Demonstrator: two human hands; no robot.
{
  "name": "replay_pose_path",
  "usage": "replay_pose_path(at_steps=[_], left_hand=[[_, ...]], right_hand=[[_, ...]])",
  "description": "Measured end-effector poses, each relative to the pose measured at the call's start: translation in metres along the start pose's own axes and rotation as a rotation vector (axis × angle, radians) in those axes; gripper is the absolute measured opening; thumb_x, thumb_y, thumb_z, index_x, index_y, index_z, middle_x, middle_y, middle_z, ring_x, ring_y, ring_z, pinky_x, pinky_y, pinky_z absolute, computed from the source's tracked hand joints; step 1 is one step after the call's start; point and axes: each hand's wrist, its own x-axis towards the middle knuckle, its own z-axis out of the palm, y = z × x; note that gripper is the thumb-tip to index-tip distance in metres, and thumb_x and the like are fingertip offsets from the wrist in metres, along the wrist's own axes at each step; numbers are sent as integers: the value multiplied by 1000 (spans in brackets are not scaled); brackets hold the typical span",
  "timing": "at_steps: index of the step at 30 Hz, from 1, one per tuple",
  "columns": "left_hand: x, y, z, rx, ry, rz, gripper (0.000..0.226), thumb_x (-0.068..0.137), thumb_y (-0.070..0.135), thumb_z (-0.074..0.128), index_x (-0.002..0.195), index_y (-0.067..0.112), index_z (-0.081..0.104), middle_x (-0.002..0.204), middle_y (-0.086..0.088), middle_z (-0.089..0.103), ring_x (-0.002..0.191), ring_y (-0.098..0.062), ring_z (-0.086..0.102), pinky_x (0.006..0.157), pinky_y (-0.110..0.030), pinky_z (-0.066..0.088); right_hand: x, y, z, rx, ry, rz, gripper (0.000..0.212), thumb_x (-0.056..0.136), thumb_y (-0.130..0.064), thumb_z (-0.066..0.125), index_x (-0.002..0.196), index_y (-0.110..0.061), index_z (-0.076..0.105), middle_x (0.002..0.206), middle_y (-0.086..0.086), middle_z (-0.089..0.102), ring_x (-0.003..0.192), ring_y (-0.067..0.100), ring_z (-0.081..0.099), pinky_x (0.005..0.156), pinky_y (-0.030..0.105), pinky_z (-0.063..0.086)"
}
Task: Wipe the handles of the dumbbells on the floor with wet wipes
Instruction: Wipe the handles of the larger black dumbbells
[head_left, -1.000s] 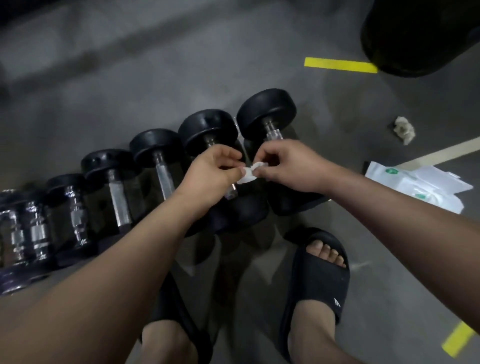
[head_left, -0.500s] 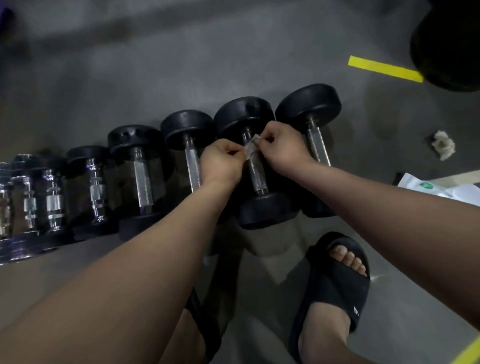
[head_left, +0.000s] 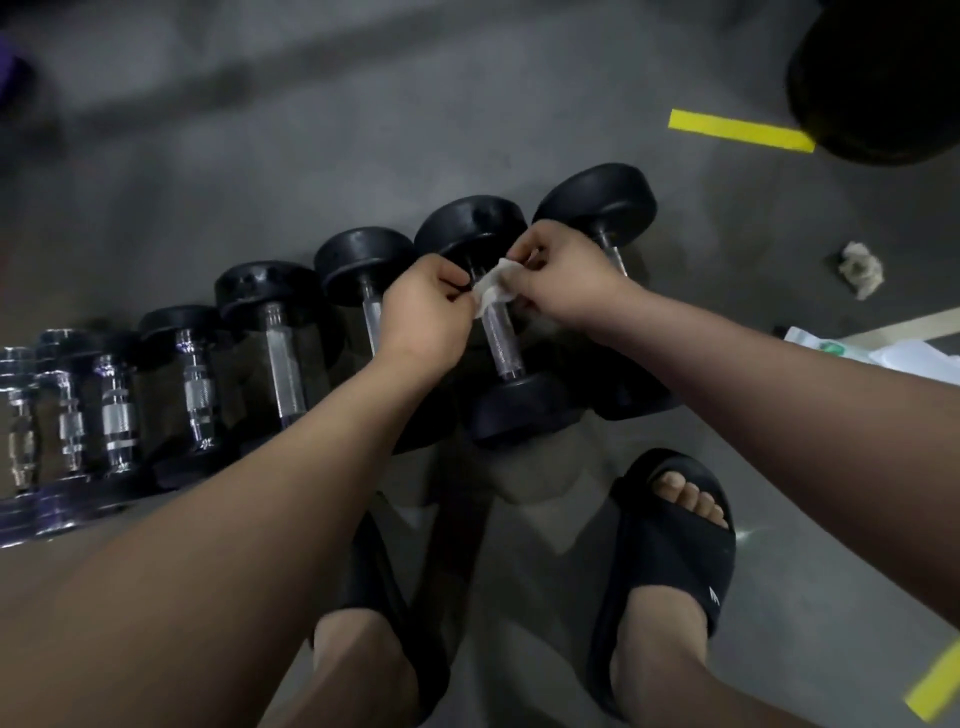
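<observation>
The grey concrete floor (head_left: 467, 130) carries a row of black rubber-headed dumbbells with chrome handles (head_left: 363, 260), laid side by side from left to right in front of the person's feet. The working item is the dumbbell second from the right end (head_left: 519, 405). Its knurled chrome handle (head_left: 501, 340) runs lengthwise away from the person, far head at the top of the view, near head toward the feet (the near end leans slightly rightward).

Both hands sit over the far end of that handle. The left hand (head_left: 423, 312) lies just left of the axis, the right hand (head_left: 561, 275) just right of it and slightly farther out. Each is nearly closed, fingertips pinching an edge of one small white wet wipe (head_left: 493, 293) held between them. Whether the wipe touches the metal cannot be told.

Judgement: the stroke must travel along the axis, toward the feet.
</observation>
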Motion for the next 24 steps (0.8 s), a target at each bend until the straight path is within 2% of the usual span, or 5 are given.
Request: replay_pose_path(at_steps=[4, 8, 11, 17, 24], left_hand=[[-14, 14, -7, -103, -180, 98, 28, 90, 14, 70, 116, 22, 65, 100, 6, 69, 93, -14, 69, 89, -36, 58], [-40, 47, 1, -163, -340, 207, 47, 88, 13, 75, 131, 28, 62, 108, 6, 69, 100, -9, 68, 92, -26, 56], [-57, 71, 13, -132, -359, 255, 25, 90, 14, 74, 114, 20, 72, 94, 6, 73, 89, -5, 70, 79, -17, 55], [-64, 68, 43, 102, -255, 343, 13, 93, 35, 67, 93, 22, 68, 84, 3, 69, 79, -17, 67, 73, -37, 57], [-50, 75, 49, 89, -166, 205, 17, 94, 38, 63, 88, 23, 58, 84, 1, 69, 72, -17, 68, 64, -35, 58]], right_hand=[[-30, 1, -34, 195, -104, 80, 10, 89, -8, 71, 97, -7, 65, 80, 13, 71, 69, 23, 67, 64, 34, 57], [-59, 6, -69, 448, -179, 137, 15, 90, 2, 67, 97, -6, 56, 84, 19, 64, 76, 30, 64, 66, 31, 58], [-80, 14, -90, 472, -186, 112, 11, 90, 2, 66, 89, -7, 60, 75, 14, 65, 71, 26, 62, 60, 26, 57], [-93, 49, -113, 323, -91, 134, 8, 93, -2, 63, 89, -9, 65, 76, 11, 67, 65, 18, 64, 60, 26, 56], [-65, 92, -139, -96, 211, 122, 12, 89, -16, 60, 81, -10, 67, 73, 6, 72, 65, 19, 66, 66, 35, 56]])
